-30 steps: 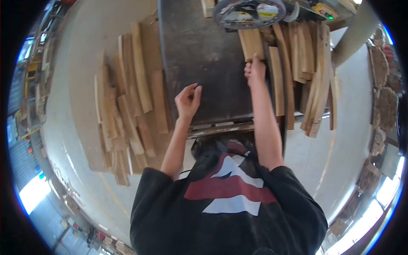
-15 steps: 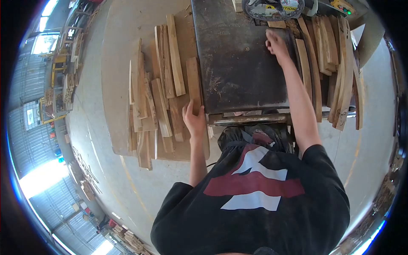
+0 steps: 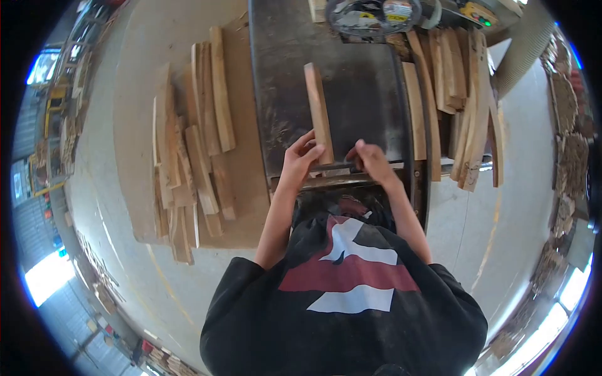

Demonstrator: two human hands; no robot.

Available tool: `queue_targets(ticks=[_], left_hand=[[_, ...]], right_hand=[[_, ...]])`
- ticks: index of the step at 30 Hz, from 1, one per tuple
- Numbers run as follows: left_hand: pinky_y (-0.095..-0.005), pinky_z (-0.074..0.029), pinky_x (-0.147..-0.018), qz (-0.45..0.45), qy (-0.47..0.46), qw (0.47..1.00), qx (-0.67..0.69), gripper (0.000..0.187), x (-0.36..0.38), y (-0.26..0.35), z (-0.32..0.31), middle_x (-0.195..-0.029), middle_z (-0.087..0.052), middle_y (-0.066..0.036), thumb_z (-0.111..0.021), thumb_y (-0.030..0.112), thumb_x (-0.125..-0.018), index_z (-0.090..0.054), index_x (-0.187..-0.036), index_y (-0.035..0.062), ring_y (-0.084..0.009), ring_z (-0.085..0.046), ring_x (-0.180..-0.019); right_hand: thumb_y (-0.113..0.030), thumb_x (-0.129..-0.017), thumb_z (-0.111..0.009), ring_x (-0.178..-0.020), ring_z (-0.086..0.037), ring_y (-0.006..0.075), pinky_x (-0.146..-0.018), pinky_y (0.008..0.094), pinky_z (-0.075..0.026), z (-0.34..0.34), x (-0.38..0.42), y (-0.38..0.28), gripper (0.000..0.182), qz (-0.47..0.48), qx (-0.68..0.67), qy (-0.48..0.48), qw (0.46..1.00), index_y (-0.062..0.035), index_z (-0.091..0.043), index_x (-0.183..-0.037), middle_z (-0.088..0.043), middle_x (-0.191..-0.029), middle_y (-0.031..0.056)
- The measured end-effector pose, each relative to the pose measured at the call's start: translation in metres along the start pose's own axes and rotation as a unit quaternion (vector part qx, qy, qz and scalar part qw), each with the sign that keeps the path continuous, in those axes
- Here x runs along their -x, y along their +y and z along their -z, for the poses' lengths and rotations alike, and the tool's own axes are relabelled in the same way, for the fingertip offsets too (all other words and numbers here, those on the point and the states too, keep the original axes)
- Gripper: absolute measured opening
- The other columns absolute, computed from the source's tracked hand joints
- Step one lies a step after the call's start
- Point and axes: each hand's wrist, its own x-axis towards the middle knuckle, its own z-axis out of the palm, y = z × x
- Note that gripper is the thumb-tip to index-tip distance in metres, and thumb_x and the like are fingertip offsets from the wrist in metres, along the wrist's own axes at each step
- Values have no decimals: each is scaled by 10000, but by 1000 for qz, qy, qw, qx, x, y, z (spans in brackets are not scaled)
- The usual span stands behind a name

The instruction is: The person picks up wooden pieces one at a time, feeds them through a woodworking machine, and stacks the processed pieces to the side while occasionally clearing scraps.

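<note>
A short wooden strip (image 3: 318, 113) is raised at a slant above the dark machine table (image 3: 282, 81). My left hand (image 3: 300, 164) is closed around its near end, thumb on top. Just to the right of that end, my right hand (image 3: 374, 164) hovers near the table's front edge. Its fingers are loosely bent and apart, slightly blurred, with nothing seen in them. At the back of the table stands a saw-like machine with a clear round guard (image 3: 370, 15).
Several wooden strips (image 3: 216, 94) lie on a brown board (image 3: 135, 125) to the left. More curved strips (image 3: 473, 113) are stacked right of the table, near a flexible hose (image 3: 527, 53). A small block (image 3: 318, 9) sits at the far end.
My left hand has lifted a strip from the left pile and brought it over the table. My right hand has drawn back from near the guard to the front edge. The view has shifted.
</note>
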Motion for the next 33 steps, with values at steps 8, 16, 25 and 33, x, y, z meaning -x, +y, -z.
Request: queue_targets(ticks=[8, 16, 25, 33], left_hand=[[-319, -577, -659, -153, 23, 868, -471, 646, -52, -28, -74, -886, -735, -133, -909, 206, -759, -626, -1287, -36, -174, -724, -747], [-380, -525, -531, -142, -114, 809, -559, 589, -138, -61, -125, -635, -663, -146, -711, 259, -953, -527, -1434, -29, -207, -667, -530], [-368, -547, -569, -239, -15, 854, -462, 463, -194, -22, -152, -707, -710, -170, -718, 187, -943, -620, -1330, -47, -193, -701, -605], [-287, -591, -603, -300, 15, 914, -271, 213, -157, -12, -67, -1089, -644, -116, -715, 62, -941, -697, -1131, -31, -165, -691, -874]], right_hand=[[-438, -986, -645, -475, -560, 147, -466, 328, -414, 3, 19, -6, 518, -137, -1, 117, 984, 38, -696, -789, -596, -555, 73], [-562, -1042, -493, -417, -479, 133, -391, 294, -305, 23, -8, 3, 588, -158, -206, 209, 943, -37, -685, -860, -537, -543, 29], [-476, -1078, -454, -418, -405, 115, -380, 284, -269, 63, -127, -32, 468, -141, -374, 294, 868, -113, -574, -810, -451, -571, -26], [-485, -1072, -455, -423, -389, 110, -380, 277, -254, 70, -232, -98, 524, -103, -335, 378, 857, -65, -586, -787, -468, -585, -24]])
